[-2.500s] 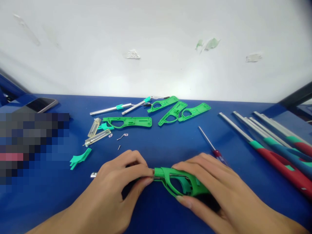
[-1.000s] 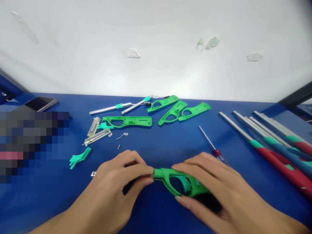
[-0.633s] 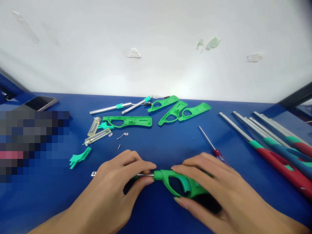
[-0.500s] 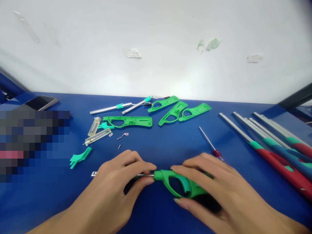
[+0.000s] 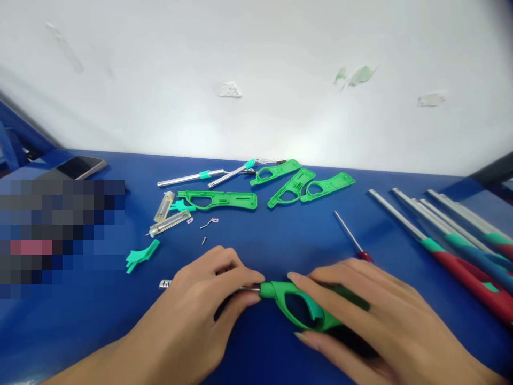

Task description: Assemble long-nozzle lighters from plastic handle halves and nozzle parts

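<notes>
Between my hands lies a green utility lighter [image 5: 269, 289] with a teal trigger inside its loop-shaped guard. My left hand [image 5: 208, 302] pinches the lighter's metal tube with thumb and fingertips, right where it enters the green body. The tube's slotted silver tip [image 5: 164, 284] sticks out past the far side of that hand. Over the handle rests my right hand [image 5: 360, 310], fingers along the top and thumb below, gripping it from both sides. Much of the handle is hidden under the palm.
Beyond my hands are green handle shells [image 5: 236, 200], metal tubes [image 5: 190, 178], clear fuel tanks [image 5: 170, 222], a teal trigger [image 5: 142, 255] and a small screw [image 5: 204, 240]. A screwdriver [image 5: 348, 232] lies near my right hand. Several lighters [image 5: 452, 262] line the right; a phone [image 5: 82, 167] lies left.
The whole scene sits slightly further right as the view turns. My right hand's fingers lie a little flatter over the handle. The left pinch on the tube looks the same.
</notes>
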Action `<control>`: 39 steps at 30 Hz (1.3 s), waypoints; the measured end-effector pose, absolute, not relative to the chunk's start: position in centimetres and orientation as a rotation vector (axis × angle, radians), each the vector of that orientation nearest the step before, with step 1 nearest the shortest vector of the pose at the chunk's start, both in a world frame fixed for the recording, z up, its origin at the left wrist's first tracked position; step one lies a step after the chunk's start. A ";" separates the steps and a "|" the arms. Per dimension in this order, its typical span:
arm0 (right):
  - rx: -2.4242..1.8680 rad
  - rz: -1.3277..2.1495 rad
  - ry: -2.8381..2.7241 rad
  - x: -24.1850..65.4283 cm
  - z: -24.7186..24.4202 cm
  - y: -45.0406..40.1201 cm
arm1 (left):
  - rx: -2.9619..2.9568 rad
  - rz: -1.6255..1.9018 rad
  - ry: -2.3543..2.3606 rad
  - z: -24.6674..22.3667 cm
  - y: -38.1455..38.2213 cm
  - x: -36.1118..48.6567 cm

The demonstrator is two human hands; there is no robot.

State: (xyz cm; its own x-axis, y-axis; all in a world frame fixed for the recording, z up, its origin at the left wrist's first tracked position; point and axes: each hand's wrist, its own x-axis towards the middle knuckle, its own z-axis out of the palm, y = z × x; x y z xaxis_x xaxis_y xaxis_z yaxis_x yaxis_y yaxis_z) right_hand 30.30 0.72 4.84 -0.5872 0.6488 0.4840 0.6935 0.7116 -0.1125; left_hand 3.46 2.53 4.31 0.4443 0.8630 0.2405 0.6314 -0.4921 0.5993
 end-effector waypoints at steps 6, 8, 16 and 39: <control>-1.047 -0.086 -2.443 30.1 4.8 0.7 | 2.282 0.730 1.244 4.5 2.5 3.4; -1.074 -0.078 -2.427 30.0 4.7 0.7 | 2.283 0.725 1.236 4.5 2.5 3.4; -1.145 -0.001 -2.393 29.8 4.8 0.7 | 2.296 0.734 1.212 4.3 2.5 3.4; -1.158 -0.024 -2.403 29.8 5.0 0.5 | 2.330 0.694 1.167 4.5 2.5 3.6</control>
